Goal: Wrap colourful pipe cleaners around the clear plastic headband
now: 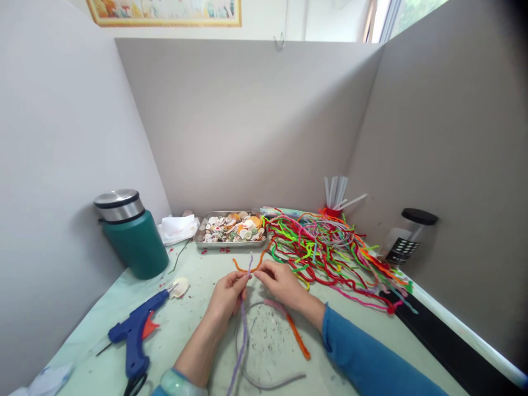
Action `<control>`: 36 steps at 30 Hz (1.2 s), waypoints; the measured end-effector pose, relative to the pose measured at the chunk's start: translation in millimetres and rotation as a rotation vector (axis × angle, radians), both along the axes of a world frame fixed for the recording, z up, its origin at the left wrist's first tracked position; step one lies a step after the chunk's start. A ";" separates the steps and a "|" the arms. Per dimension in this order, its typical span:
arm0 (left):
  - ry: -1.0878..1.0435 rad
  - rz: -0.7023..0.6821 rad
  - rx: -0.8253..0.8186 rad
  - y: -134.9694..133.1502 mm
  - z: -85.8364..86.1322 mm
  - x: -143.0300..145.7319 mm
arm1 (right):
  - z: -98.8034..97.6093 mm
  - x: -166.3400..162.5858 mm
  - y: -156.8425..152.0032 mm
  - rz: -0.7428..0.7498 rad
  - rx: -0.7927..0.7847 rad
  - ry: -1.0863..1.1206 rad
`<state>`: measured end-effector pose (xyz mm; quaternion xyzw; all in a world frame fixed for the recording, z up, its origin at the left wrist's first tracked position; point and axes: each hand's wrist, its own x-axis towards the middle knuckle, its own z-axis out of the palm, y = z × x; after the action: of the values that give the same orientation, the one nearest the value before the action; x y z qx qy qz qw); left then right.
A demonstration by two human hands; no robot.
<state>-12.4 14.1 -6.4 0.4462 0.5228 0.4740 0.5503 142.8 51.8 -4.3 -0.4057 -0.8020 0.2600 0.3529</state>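
My left hand [226, 295] is closed in a pinch around a long purple pipe cleaner [242, 338], which runs from above the fingers down toward the bottom edge. A short orange pipe cleaner [236, 265] crosses it just above the fingertips, its two ends bent upward. At that crossing my right hand [282, 281] pinches with thumb and forefinger on the orange piece; the exact contact is small and partly hidden. Under the hands lie a curved grey pipe cleaner [270, 386] and a pink-and-orange pipe cleaner [297, 335].
A blue glue gun [138, 325] lies left, its nozzle by a pale disc [180, 286]. Behind it stands a green flask [136, 245]. At the back are a metal tray [231, 245] of buttons, a pipe cleaner heap [319, 247], glue sticks [336, 191] and a jar [406, 239].
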 end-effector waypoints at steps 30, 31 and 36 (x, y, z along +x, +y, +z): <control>-0.031 0.038 -0.008 -0.1 0.2 -5.7 | 20.4 97.4 48.5 -0.296 -0.020 -0.564; -0.033 0.034 -0.012 0.4 -0.2 -5.8 | 22.1 105.1 54.1 -0.311 -0.022 -0.561; -0.008 0.028 -0.029 2.4 -2.1 -5.7 | 27.3 144.4 70.2 -0.373 -0.015 -0.589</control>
<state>-18.1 16.5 -8.5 0.4290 0.5338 0.4757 0.5520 287.2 122.0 23.0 -0.6054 -0.7797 0.0688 0.1445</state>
